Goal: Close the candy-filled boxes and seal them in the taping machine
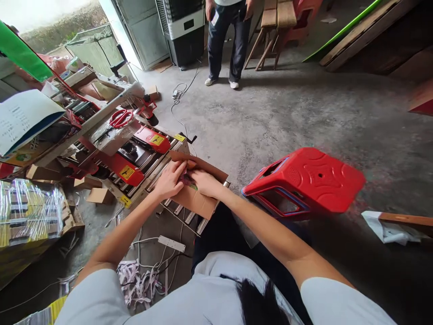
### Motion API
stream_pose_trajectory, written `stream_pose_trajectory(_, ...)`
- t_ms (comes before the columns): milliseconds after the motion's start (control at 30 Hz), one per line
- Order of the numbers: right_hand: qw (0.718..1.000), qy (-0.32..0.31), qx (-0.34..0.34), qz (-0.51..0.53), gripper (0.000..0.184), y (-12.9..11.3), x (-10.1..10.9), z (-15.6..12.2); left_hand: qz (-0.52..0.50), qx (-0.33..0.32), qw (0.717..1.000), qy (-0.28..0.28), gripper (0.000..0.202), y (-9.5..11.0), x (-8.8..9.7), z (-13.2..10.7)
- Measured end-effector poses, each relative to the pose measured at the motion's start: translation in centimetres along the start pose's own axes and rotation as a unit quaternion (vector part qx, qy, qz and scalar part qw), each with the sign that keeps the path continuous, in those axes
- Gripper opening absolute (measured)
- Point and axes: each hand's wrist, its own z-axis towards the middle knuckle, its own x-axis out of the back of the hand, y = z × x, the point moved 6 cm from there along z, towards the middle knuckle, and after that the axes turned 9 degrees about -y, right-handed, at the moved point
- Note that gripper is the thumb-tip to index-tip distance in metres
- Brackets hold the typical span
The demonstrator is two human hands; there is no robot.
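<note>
White shirt [209, 284] fabric is seen nearest the camera, along the bottom of the frame. At the centre, an open cardboard box [195, 203] is borne on the metal rollers [179, 209] of a conveyor. Its opening is covered from the left by the left hand [170, 179], fingers bent at the rim, and from the right by the right hand [205, 183], fingertips turned inward. Purple and green contents [191, 184] are glimpsed between them; whether anything is gripped cannot be told. The step in hand is judged to be the settling of these contents; for the next move, fingers would need to be drawn clear of the opening. Farther out, red-handled scissors [121, 118] are seen on the machine at upper left, and a red plastic stool [320, 176] is placed right of centre. Beyond, a standing person [223, 36] is partly shown at top centre.
</note>
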Motion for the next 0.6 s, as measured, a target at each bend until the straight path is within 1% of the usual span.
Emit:
stream_pose_trajectory(67, 1.0, -0.027, 0.006, -0.003, 0.028, 0.4, -0.6, 0.9, 0.025, -0.019, 0.999, -0.015, 0.06, 0.8, -0.4, 0.6)
stream_pose_trajectory(133, 0.999, -0.035, 0.007, -0.007, 0.019, 0.5, -0.9, 1.0, 0.036, -0.049, 0.998, -0.035, 0.052, 1.3, -0.9, 0.9)
stream_pose_trajectory(233, 1.0, -0.005, 0.011, -0.013, 0.022, -0.2, -0.3, -0.7, 0.043, -0.061, 0.996, -0.049, 0.047, 1.1, -1.3, 1.2)
stream_pose_trajectory(267, 1.0, 0.014, 0.019, -0.014, 0.025, -0.7, 0.3, -1.5, 0.047, -0.061, 0.996, -0.05, 0.045, 1.0, -1.4, 1.3)
stream_pose_trajectory(300, 0.998, 0.047, 0.03, -0.016, 0.028, -1.3, 1.3, -2.4, 0.054, -0.062, 0.995, -0.051, 0.043, 0.8, -1.5, 1.4)
stream_pose_trajectory(367, 0.989, 0.145, 0.034, -0.019, 0.03, -2.2, 4.3, -3.8, 0.077, -0.063, 0.994, -0.049, 0.038, 0.5, -1.6, 1.6)
stream_pose_trajectory(400, 0.981, 0.192, 0.015, -0.019, 0.032, -2.4, 5.9, -4.3, 0.088, -0.062, 0.993, -0.046, 0.037, 0.4, -1.7, 1.8)
stream_pose_trajectory(433, 0.976, 0.215, -0.016, -0.014, 0.04, -2.4, 7.2, -4.5, 0.096, -0.061, 0.993, -0.041, 0.035, 0.3, -1.6, 1.9)
stream_pose_trajectory(467, 0.977, 0.207, -0.05, -0.003, 0.054, -2.4, 7.8, -4.5, 0.098, -0.06, 0.993, -0.032, 0.035, 0.3, -1.6, 1.9)
stream_pose_trajectory(500, 0.983, 0.168, -0.074, 0.011, 0.069, -2.4, 7.7, -4.2, 0.096, -0.058, 0.994, -0.017, 0.034, 0.3, -1.4, 1.8)
stream_pose_trajectory(533, 0.99, 0.116, -0.081, 0.023, 0.083, -2.6, 7.0, -4.1, 0.091, -0.049, 0.995, 0.005, 0.033, 0.2, -1.2, 1.5)
stream_pose_trajectory(600, 0.998, 0.025, -0.057, 0.018, 0.108, -3.5, 4.3, -4.3, 0.085, -0.025, 0.994, 0.064, 0.029, 0.1, -0.6, 0.4)
